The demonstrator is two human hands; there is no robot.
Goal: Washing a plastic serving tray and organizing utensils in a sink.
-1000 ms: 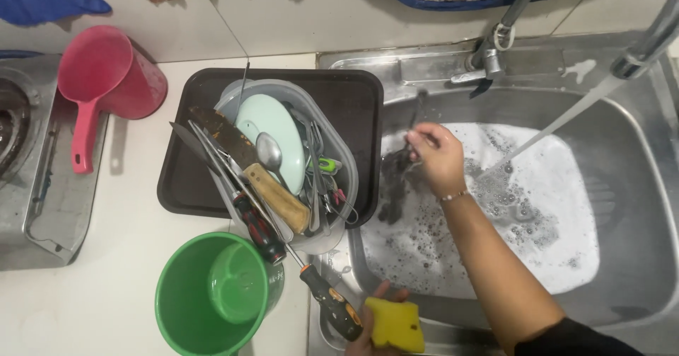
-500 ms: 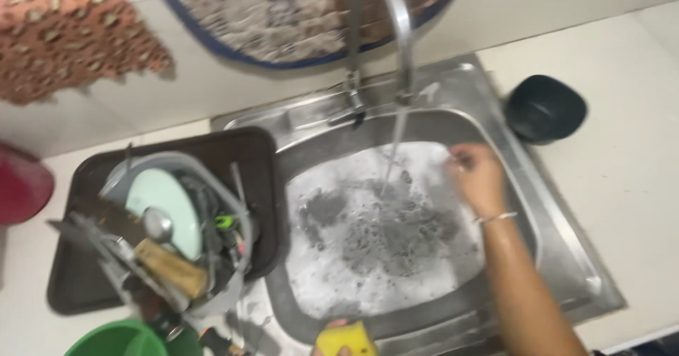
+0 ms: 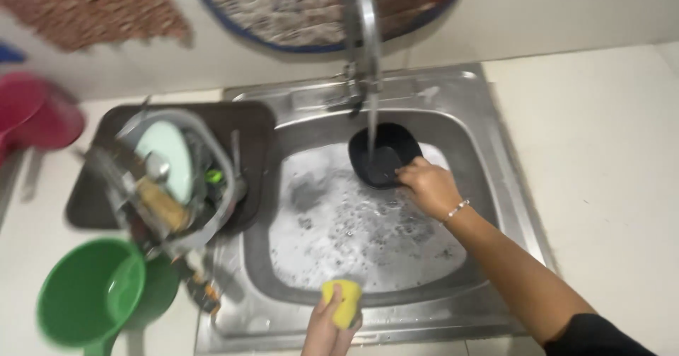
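Right hand (image 3: 428, 186) grips the rim of a black bowl (image 3: 382, 154), fingers closed on its near edge, holding it under the water stream (image 3: 371, 126) from the tap (image 3: 362, 37). The bowl sits at the back of the steel sink (image 3: 495, 186), above the foamy water (image 3: 353, 236). Left hand (image 3: 327, 328) is closed on a yellow sponge (image 3: 343, 301), resting at the sink's front rim. Hands well apart, one at each end of the basin. Left of the sink: dark tray (image 3: 251, 119) carrying a grey drying basket (image 3: 219, 165) with a pale green plate (image 3: 166, 158) and utensils, blurred. Green bucket (image 3: 85, 299) near the front left, pink jug (image 3: 35, 112) at the far left edge
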